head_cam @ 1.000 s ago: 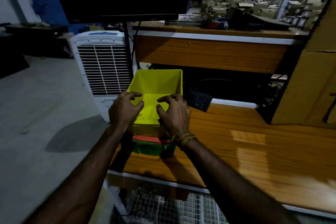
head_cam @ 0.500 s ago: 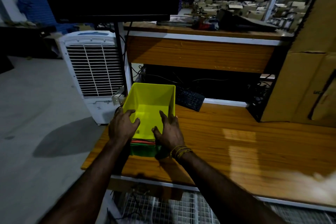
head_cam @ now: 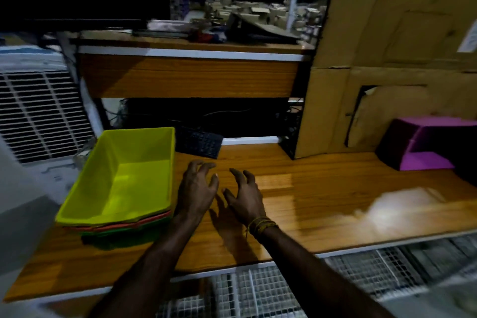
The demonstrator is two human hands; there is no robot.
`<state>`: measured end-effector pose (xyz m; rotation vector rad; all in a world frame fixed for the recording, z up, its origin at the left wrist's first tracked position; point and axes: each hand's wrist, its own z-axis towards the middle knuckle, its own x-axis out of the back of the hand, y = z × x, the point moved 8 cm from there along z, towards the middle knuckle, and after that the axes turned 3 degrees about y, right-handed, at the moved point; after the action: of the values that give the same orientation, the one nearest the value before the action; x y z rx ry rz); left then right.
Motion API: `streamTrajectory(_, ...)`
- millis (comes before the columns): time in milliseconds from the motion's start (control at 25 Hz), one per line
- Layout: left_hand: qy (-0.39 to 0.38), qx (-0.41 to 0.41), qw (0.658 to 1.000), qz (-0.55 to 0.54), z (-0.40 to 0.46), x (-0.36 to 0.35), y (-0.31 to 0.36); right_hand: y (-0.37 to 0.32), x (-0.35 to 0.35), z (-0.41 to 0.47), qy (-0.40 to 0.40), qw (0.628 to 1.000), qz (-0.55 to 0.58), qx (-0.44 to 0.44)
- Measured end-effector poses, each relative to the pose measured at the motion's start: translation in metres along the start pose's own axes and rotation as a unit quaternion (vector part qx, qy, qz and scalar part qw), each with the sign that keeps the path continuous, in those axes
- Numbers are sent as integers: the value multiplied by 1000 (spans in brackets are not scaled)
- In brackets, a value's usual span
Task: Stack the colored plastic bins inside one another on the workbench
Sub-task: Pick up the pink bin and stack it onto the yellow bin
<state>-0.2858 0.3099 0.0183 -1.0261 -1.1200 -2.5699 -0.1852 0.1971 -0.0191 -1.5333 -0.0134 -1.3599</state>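
Nested stack at the near left corner of the desk (head_cam: 322, 188): yellow bin (head_cam: 124, 175) on top, seated deep, with only the orange rim (head_cam: 116, 226) and the green bin (head_cam: 121, 236) peeking out below it at the near edge. Looks settled and square, rims roughly parallel, so that part of the job judged done.

Left hand (head_cam: 197, 188) just right of the yellow bin, fingers loosely curled, grip released, holding nothing. Right hand (head_cam: 245, 196) just beside it, fingers spread and a little bent, grip likewise released, nothing in it. Both over bare wood, apart from the stack, angled toward the right.

Still left, by the look of it: purple bin (head_cam: 426, 147) far right on the desk, lying tipped on its side with the opening facing near-left, well apart from the stack, close against the cardboard box (head_cam: 387, 59). Would need turning upright and carrying across to drop into the yellow one. Cannot tell whether more bins wait beyond the right edge of view.

Black keyboard (head_cam: 200, 143) behind the stack, near the yellow bin's far right corner, not in the way.
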Motion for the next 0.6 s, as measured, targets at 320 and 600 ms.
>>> streamTrajectory(320,-134,-66,989,-23,-11,-187,148,185,134,17,118,981,-48,-148)
streamTrajectory(600,-230,-84,969,-26,7,-371,296,364,268,71,145,964,-93,-203)
